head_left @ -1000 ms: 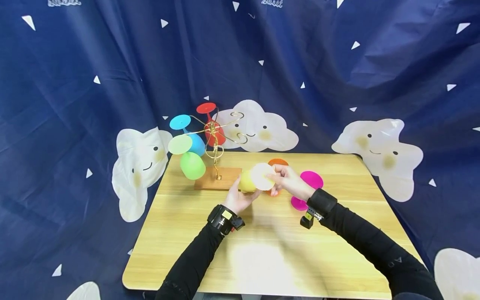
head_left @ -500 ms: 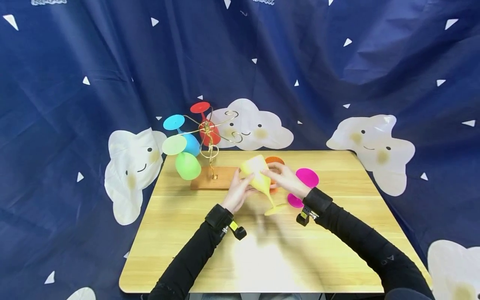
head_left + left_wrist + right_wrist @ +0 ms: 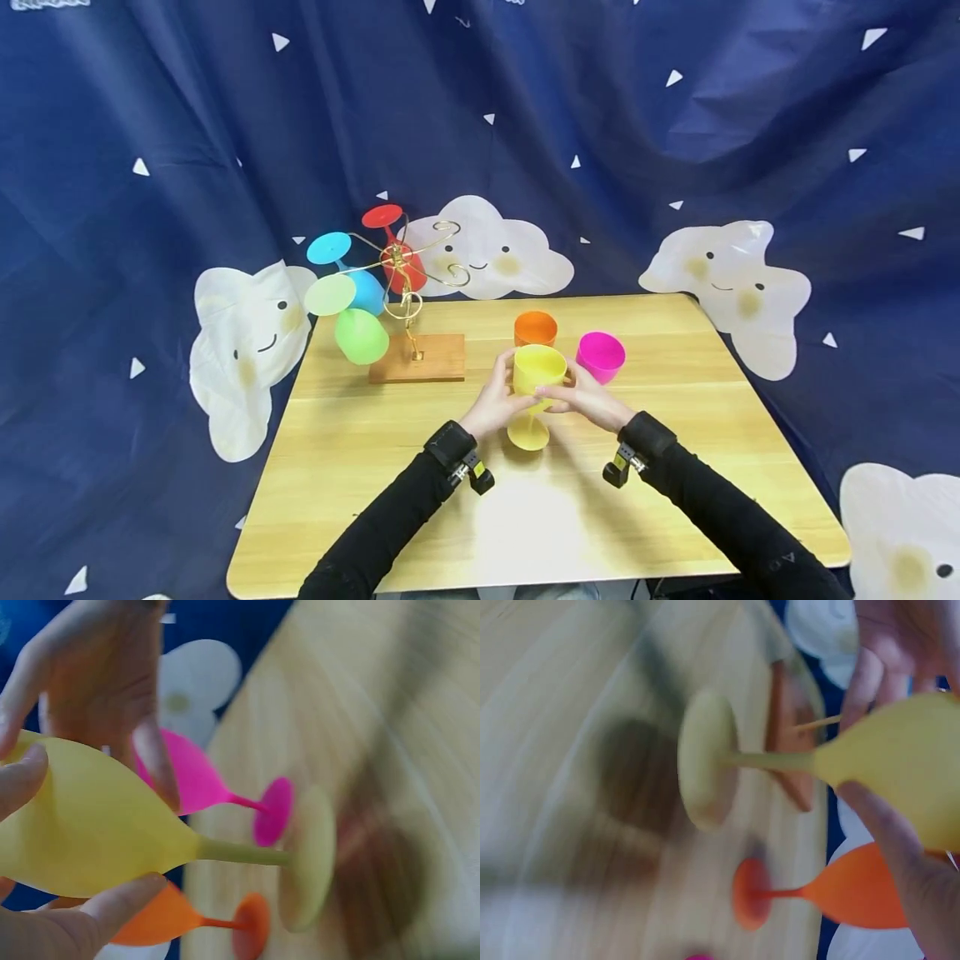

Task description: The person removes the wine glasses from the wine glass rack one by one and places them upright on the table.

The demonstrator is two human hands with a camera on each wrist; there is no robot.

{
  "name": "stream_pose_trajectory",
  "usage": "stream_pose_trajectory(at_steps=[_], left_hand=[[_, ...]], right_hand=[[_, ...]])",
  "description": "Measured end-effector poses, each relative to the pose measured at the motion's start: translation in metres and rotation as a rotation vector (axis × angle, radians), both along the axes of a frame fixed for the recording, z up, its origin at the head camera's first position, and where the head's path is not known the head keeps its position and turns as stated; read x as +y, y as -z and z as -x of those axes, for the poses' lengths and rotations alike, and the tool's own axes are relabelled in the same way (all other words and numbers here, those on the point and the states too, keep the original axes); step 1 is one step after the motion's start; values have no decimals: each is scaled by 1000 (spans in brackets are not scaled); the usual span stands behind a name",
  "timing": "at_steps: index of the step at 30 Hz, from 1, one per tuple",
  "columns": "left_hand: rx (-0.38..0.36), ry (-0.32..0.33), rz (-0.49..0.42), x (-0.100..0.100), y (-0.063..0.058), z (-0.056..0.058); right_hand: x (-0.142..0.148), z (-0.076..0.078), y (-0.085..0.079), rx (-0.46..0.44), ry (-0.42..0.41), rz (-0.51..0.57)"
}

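Observation:
A yellow plastic wine goblet [image 3: 534, 367] is upright between my two hands in the head view, its round foot [image 3: 309, 859] close over the table. My left hand [image 3: 495, 402] grips the bowl from the left, with thumb and fingers spread round it. From the right, my right hand [image 3: 591, 398] holds the same bowl, its thumb across the near side. An orange goblet [image 3: 536, 323] stands upright just behind, partly covered by the yellow one. Right of it, a magenta goblet [image 3: 600, 354] stands upright, its lower part behind my right hand.
A gold wire rack [image 3: 408, 308] on a wooden base [image 3: 442, 357] stands at the back left of the table [image 3: 330, 517]. Red [image 3: 405, 268], blue [image 3: 366, 292] and green [image 3: 362, 337] goblets hang upside down from its arms. A dark blue curtain [image 3: 600, 100] hangs behind.
The yellow goblet has turned from upside down, through a tilt, to upright, its foot now at the bottom. Both hands have shifted their hold round the bowl.

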State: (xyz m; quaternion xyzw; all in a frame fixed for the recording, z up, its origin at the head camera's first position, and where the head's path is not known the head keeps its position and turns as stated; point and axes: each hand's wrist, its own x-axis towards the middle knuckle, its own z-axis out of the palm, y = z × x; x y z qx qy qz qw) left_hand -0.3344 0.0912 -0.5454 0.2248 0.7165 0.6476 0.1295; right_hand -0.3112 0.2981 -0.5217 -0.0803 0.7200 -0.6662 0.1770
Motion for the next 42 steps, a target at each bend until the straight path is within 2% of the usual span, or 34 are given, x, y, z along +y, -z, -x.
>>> stream_pose_trajectory(at_steps=[3, 9, 15, 21, 26, 30, 35, 42], left_hand=[[38, 19, 16, 5, 12, 0], [48, 40, 23, 8, 34, 3], [4, 83, 4, 7, 48, 6], [29, 81, -15, 7, 54, 10], [50, 71, 35, 6, 52, 12], [70, 44, 84, 1, 44, 16], [88, 53, 100, -11, 21, 19], [206, 49, 98, -29, -10, 21]], right_hand=[[-2, -3, 12, 43, 56, -65], [-3, -6, 38, 149, 120, -134], [-6, -6, 59, 234, 176, -172], [-9, -2, 66, 282, 204, -173], [-9, -1, 64, 283, 208, -172], [-4, -2, 55, 284, 216, -216], [4, -1, 33, 344, 214, -275], [9, 6, -1, 446, 223, -268]])
